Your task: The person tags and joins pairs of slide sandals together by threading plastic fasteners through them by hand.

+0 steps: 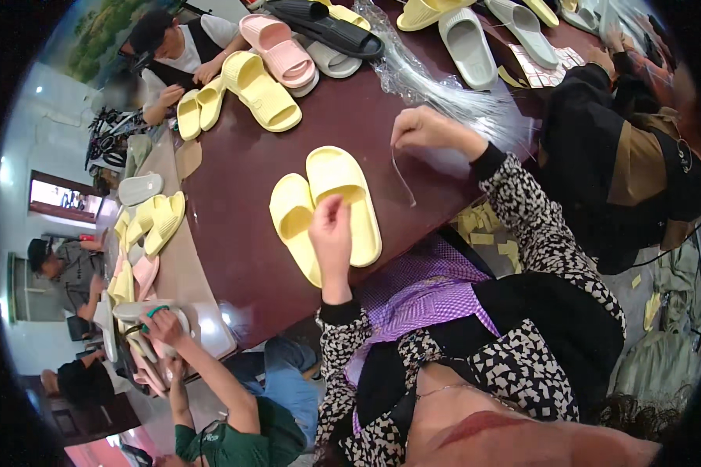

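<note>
A pair of pale yellow slide slippers [341, 175] lies side by side on the dark red table, soles down. My left hand [331, 233] is over the pair, its fingers pinched together near the straps; whether something small is in them is hidden. To the right, my right hand [428, 128] is raised over the table, thumb and fingers closed on one end of a thin plastic tie [403, 180]. The tie hangs down in a slight curve, apart from the slippers. Beyond that hand lies a bundle of clear thin plastic ties [452, 101].
Yellow slippers [261, 92], pink slippers [276, 48] and black slippers [323, 27] crowd the far side. Grey slippers [467, 47] lie at the far right. A person in a black vest [183, 58] sits across; another in green [241, 424] handles slippers at left. Someone in black [600, 156] is at right.
</note>
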Motion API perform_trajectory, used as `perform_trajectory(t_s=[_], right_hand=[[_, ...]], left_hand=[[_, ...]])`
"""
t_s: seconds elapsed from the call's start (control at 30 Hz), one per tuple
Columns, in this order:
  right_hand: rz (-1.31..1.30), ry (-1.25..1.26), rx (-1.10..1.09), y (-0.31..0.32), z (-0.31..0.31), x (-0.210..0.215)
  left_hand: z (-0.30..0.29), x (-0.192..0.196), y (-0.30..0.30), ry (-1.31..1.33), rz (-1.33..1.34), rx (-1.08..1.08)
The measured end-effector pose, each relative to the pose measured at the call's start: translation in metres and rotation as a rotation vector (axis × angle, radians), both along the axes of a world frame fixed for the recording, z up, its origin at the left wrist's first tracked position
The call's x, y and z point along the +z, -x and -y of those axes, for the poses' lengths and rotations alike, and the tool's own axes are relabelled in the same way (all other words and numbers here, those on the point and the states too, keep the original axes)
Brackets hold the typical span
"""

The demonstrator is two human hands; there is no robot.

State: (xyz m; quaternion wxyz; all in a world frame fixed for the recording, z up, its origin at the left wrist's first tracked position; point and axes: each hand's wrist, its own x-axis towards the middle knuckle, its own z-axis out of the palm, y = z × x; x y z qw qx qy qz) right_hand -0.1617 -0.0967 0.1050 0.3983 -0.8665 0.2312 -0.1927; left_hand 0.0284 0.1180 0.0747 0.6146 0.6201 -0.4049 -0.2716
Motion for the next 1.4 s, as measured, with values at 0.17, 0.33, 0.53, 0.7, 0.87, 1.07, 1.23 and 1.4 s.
perform_trajectory(t_s=[0.17,0.33,0.53,0.7,0.87,1.07,1.23,1.4], right_hand=[[0.127,0.356,0.066,-0.001,-0.028,-0.008],[0.178,0.422,-0.011,-0.005,-0.028,-0.029],[0.131,0.558,-0.039,0.004,-0.006,-0.038],[-0.191,0.678,-0.422,0.049,0.07,-0.069],[-0.157,0.776,-0.499,0.06,0.083,-0.076],[-0.197,0.83,-0.563,0.063,0.081,-0.073],[-0.294,0.885,-0.678,0.074,0.084,-0.072],[-0.077,0.819,-0.634,0.055,0.051,-0.041]], left_hand=[[0.047,-0.012,0.046,0.002,-0.223,-0.214],[0.076,-0.015,0.06,0.12,-0.143,-0.167],[0.083,-0.013,0.054,0.296,-0.547,-0.156],[0.085,-0.01,-0.002,0.403,-0.798,-0.097],[0.071,-0.015,-0.034,0.485,-0.812,0.095],[0.049,-0.024,-0.063,0.549,-0.845,0.22],[-0.008,-0.019,-0.122,0.657,-0.85,0.346],[-0.03,-0.001,-0.094,0.589,-0.794,0.317]])
